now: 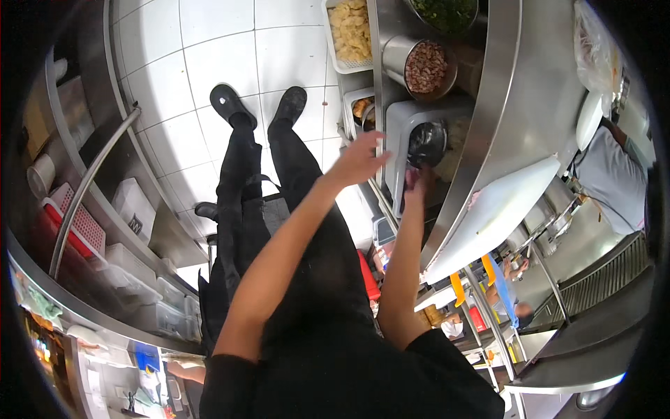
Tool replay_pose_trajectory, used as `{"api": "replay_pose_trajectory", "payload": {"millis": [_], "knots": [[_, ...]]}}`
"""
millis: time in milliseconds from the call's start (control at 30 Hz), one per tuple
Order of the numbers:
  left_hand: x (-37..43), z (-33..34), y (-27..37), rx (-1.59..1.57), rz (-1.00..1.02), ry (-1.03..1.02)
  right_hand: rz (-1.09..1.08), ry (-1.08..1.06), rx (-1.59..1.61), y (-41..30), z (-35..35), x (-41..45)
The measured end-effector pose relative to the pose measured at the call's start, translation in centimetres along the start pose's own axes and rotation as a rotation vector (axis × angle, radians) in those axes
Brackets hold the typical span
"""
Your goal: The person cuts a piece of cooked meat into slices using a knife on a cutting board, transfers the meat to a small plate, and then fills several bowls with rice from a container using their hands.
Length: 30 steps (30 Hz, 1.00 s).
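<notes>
My left hand (361, 160) hovers by the front edge of a steel shelf, holding nothing, with its fingers spread. My right hand (419, 180) reaches into a grey plastic tub (396, 131) on that shelf. Its fingers close at the near rim of a dark, shiny bowl (428, 144); my hand partly hides that rim. Some pale food (456, 141) is visible beside the bowl, though shadow obscures what it is. Just beyond the tub, a round steel container (400, 57) holds chopped pinkish-brown pieces (426, 67).
A white basket of pale yellow pieces (350, 31) and a steel pot of chopped greens (447, 13) sit farther off. A white cutting board (492, 225) overhangs the steel counter (539, 78) at right. Across it stands another person (610, 178). Shelving with a curved rail (94, 183) lines the left.
</notes>
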<state>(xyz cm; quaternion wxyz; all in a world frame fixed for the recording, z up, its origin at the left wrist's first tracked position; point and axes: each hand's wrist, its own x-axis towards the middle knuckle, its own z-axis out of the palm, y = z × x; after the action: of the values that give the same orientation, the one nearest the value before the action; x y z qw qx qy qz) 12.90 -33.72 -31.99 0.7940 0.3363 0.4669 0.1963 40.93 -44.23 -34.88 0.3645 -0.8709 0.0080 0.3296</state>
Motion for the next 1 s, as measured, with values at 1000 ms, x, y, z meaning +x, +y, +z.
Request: {"api": "replay_pose_trajectory", "payload": {"millis": [1000], "knots": [[-3.3, 0.3, -2.1, 0.098, 0.080, 0.517, 0.002, 0.002, -0.314, -0.1, 6.2, -10.0]]}}
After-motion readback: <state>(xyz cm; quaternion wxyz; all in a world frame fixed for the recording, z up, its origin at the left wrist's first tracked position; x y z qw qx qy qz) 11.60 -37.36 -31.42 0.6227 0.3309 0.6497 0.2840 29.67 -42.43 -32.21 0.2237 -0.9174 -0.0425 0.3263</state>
